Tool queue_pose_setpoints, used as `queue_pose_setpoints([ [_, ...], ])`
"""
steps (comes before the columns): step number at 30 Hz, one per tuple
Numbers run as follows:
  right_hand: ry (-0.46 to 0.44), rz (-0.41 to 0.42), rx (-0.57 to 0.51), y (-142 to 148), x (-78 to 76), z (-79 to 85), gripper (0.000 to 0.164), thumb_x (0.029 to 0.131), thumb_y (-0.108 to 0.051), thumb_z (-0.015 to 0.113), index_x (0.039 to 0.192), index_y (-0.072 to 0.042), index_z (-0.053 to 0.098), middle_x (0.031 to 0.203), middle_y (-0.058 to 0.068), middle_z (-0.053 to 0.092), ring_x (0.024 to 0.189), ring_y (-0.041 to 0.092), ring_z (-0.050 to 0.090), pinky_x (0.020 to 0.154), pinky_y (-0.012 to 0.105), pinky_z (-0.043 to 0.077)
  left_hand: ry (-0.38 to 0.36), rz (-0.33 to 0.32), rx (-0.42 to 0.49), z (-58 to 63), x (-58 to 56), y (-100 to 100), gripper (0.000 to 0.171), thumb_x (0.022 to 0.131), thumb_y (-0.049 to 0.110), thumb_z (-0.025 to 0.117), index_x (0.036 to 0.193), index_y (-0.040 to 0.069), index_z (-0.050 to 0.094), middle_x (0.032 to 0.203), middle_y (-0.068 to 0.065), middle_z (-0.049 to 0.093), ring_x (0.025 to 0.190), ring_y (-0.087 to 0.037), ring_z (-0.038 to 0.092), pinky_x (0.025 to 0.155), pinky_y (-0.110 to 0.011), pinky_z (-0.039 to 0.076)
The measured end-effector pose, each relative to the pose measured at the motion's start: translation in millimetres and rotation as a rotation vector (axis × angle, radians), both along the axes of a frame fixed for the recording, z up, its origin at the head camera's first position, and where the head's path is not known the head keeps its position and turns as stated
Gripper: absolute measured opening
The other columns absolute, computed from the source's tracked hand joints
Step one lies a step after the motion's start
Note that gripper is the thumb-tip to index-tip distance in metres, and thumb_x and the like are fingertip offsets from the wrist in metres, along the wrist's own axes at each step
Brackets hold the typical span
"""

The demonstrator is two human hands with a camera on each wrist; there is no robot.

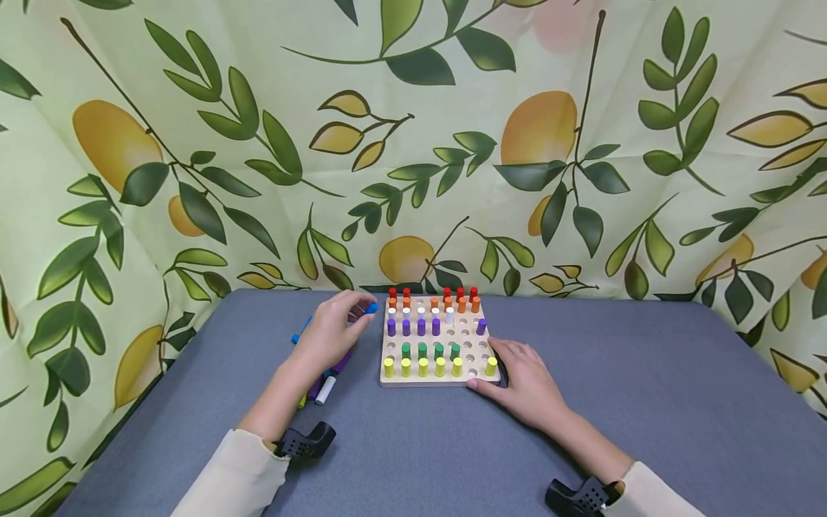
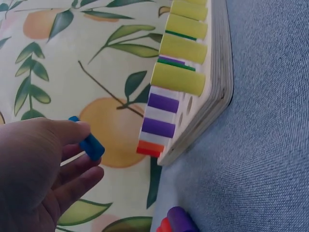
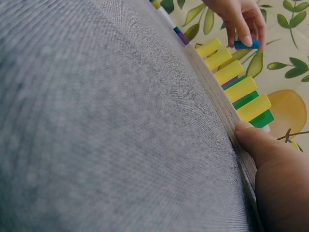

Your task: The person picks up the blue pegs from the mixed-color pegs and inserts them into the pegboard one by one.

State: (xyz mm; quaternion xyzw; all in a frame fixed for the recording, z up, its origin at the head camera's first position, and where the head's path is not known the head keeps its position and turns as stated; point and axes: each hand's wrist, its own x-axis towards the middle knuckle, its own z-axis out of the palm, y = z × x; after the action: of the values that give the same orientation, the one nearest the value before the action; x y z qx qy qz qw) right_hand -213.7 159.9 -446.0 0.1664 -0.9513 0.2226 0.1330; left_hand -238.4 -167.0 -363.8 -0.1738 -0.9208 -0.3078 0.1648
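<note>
My left hand [image 1: 328,332] pinches a small blue peg [image 2: 94,146] between thumb and fingers, raised just beyond the left edge of the wooden pegboard [image 1: 420,383]. The right hand [image 1: 531,384] grips the board's near right corner, its thumb [image 3: 248,135] on the front edge and its fingers along the right side. Upright pegs stand in rows by colour: yellow pegs [image 1: 423,368] in front, then green pegs [image 1: 422,351], purple pegs [image 1: 421,328], white pegs, orange pegs [image 1: 475,306] and red pegs [image 1: 474,292] at the back. Several holes show between them.
Left of the board, loose pegs lie on the grey-blue cloth, among them a white peg [image 1: 326,390] and a purple peg [image 2: 181,220]; my left hand and forearm partly cover this pile. A leaf-and-fruit patterned curtain [image 1: 452,143] hangs behind the table [image 1: 413,459].
</note>
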Motion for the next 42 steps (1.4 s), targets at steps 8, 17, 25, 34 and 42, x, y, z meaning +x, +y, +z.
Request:
queue_pose_setpoints([
  [8,0.003,0.003,-0.002,-0.1,0.4,-0.1,0.086,0.083,-0.064,0.071,0.143,-0.004,0.055,0.139,0.017,0.062,0.131,0.036,0.054,0.112,0.059,0.038,0.033,-0.024,0.064,-4.3,0.5,3.7,0.026,0.094,0.012,0.072,0.120,0.011,0.074,0.108,-0.008,0.073,0.092,-0.019,0.071,0.080,-0.034,0.062],
  [17,0.004,-0.001,-0.001,0.1,0.5,-0.2,0.085,0.084,-0.064,0.071,0.143,-0.004,0.055,0.139,0.017,0.062,0.130,0.036,0.054,0.111,0.059,0.040,0.010,-0.012,0.100,-12.6,-0.2,10.4,0.025,0.093,0.013,0.073,0.118,0.010,0.074,0.109,-0.011,0.075,0.091,-0.019,0.072,0.079,-0.035,0.062],
  [25,-0.001,-0.001,0.001,-0.4,0.8,0.2,0.086,0.084,-0.064,0.071,0.143,-0.004,0.054,0.139,0.017,0.061,0.132,0.037,0.054,0.111,0.059,0.039,-0.001,-0.044,0.118,-22.3,0.0,16.8,0.024,0.092,0.010,0.073,0.116,0.008,0.074,0.108,-0.011,0.075,0.091,-0.019,0.071,0.079,-0.036,0.062],
  [34,0.000,-0.003,-0.004,0.4,0.5,-0.3,0.086,0.083,-0.064,0.071,0.143,-0.004,0.055,0.138,0.017,0.062,0.130,0.036,0.055,0.111,0.058,0.040,-0.060,-0.022,0.101,-33.0,-0.1,24.9,0.025,0.091,0.009,0.074,0.116,0.009,0.075,0.112,-0.009,0.075,0.093,-0.018,0.072,0.081,-0.034,0.062],
  [42,0.001,0.001,-0.006,0.1,0.9,-0.5,0.088,0.083,-0.064,0.072,0.144,-0.004,0.054,0.139,0.017,0.061,0.130,0.036,0.054,0.111,0.058,0.039,-0.089,-0.006,0.109,-40.9,-0.9,27.2,0.025,0.090,0.008,0.075,0.115,0.010,0.075,0.111,-0.008,0.075,0.092,-0.018,0.072,0.081,-0.035,0.061],
])
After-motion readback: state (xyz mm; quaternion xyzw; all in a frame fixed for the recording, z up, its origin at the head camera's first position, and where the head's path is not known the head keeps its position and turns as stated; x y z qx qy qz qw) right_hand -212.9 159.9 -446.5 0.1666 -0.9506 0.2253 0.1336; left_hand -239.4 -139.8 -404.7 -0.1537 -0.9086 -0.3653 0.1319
